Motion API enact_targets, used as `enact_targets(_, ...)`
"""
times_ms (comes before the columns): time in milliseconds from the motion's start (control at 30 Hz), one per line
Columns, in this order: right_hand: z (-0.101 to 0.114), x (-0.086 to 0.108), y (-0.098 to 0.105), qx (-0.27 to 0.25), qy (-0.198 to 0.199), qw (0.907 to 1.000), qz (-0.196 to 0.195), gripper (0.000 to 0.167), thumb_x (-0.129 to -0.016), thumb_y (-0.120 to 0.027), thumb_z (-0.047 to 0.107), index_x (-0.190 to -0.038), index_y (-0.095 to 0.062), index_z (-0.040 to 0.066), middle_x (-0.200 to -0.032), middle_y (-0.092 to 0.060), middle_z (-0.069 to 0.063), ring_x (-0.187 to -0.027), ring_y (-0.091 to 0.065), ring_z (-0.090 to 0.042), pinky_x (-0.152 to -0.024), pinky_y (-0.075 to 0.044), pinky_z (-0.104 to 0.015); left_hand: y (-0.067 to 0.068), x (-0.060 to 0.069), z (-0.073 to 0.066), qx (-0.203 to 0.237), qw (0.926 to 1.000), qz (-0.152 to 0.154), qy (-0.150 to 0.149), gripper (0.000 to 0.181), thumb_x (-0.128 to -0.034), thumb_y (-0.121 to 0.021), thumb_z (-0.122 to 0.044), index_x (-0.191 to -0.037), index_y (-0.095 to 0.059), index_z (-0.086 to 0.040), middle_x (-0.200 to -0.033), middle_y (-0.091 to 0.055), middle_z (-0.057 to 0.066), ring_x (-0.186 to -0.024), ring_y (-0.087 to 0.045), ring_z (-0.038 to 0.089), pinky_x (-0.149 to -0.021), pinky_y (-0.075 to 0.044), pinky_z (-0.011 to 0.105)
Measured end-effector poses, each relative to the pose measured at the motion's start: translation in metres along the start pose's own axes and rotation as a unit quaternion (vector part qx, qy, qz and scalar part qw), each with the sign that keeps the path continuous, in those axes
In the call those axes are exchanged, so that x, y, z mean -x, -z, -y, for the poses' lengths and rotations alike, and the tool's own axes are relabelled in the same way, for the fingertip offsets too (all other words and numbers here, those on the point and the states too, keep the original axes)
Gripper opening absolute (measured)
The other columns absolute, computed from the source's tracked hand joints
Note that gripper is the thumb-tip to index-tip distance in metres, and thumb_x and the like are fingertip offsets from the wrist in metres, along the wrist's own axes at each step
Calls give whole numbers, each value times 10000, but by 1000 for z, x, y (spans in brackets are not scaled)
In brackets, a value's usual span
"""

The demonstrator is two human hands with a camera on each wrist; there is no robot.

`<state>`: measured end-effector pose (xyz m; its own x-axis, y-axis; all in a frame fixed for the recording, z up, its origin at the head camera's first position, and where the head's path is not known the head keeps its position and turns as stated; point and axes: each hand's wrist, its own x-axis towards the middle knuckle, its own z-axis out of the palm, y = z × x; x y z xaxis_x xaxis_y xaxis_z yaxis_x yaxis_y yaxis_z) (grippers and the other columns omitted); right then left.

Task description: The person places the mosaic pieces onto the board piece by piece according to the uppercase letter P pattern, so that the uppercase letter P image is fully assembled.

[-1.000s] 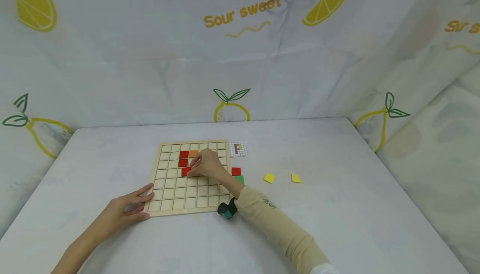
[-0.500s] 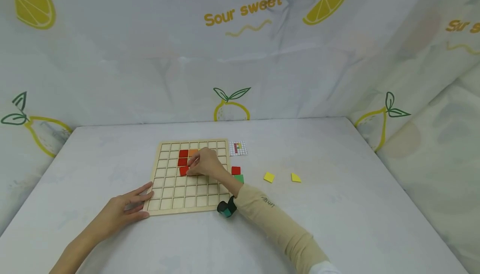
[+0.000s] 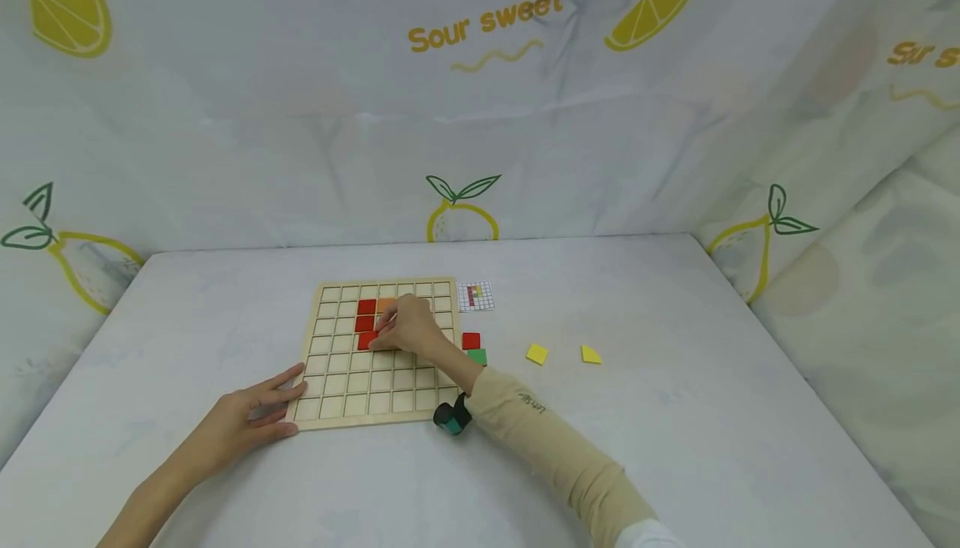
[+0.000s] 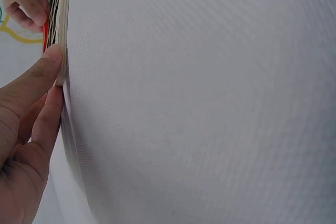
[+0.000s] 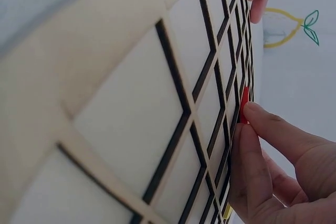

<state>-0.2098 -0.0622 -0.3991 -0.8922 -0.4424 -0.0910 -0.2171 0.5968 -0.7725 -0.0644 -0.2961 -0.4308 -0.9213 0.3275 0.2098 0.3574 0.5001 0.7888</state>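
Note:
A wooden grid board [image 3: 358,406] lies on the white table. My left hand [image 3: 234,431] rests at its near left corner with extended fingers; in the left wrist view its fingertips touch the board's edge. Over the middle of the grid, my right hand [image 3: 411,327] pinches a red square tile [image 3: 365,340] between thumb and fingers. The red tile [image 5: 244,103] stands at a cell in the right wrist view; whether it is fully seated I cannot tell. Directly above it in the same column are two red tiles [image 3: 365,324], and an orange tile [image 3: 386,304] sits beside the top one.
Right of the board lie a pattern card [image 3: 476,296], a loose red tile [image 3: 471,340], a green tile [image 3: 477,356], a yellow square [image 3: 537,354] and a yellow quarter-round piece [image 3: 591,354]. A black wrist device [image 3: 452,416] sits under the right forearm.
The pinched red tile has shifted slightly left and straightened into line with the red tiles above it. My right hand moved a little left with it; the left hand stayed at the board.

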Motion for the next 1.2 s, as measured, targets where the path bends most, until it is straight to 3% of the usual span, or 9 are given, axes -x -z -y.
enact_targets(133,-1,0,0,9,19,10000,2,171,-707,-866,127,-744,-718,51,-626,-688,-9,-636,-620,-49,-897,-527,-232,0,0,1,-68,10000,-43,-20,531,-767,-780,-76,-1228,-588,103,-1457,-355,-218,-1219,-352,-165,-865,-496,79)
enact_targets(233,-1,0,1,-23,10,10000,28,168,-713,-863,132,-750,-718,55,-630,-691,-8,-638,-623,-48,-880,-528,-222,0,0,1,-114,9999,-34,-11,530,-770,-779,-80,-1229,-588,103,-1455,-347,-230,-1222,-340,-170,-864,-491,69)
enact_targets(500,-2,-1,-1,-157,-38,9998,95,151,-723,-852,105,-742,-713,51,-633,-689,-12,-603,-611,-46,-723,-510,-145,0,0,-2,46,9999,50,154,549,-784,-775,-111,-1250,-574,98,-1485,-405,56,-1216,-367,-167,-871,-502,94)
enact_targets(667,0,1,0,-302,-9,9995,125,138,-728,-844,74,-734,-710,41,-636,-685,-27,-585,-598,-59,-644,-492,-146,0,0,-3,-93,9999,29,138,549,-784,-777,-126,-1247,-580,91,-1478,-410,100,-1221,-356,-167,-872,-498,88)
enact_targets(967,-1,0,-2,-225,33,9996,190,116,-738,-839,81,-734,-726,52,-645,-690,-20,-584,-599,-55,-690,-511,-158,1,0,0,-141,9998,-27,144,542,-764,-782,-89,-1235,-588,96,-1453,-338,-243,-1214,-330,-184,-858,-494,68)
enact_targets(1200,-10,4,12,-411,164,9988,229,112,-763,-823,110,-822,-742,60,-728,-700,-16,-682,-604,-62,-662,-500,-164,0,-1,-1,-168,9998,-52,110,533,-767,-781,-90,-1230,-591,96,-1465,-352,-202,-1215,-340,-176,-861,-498,79)
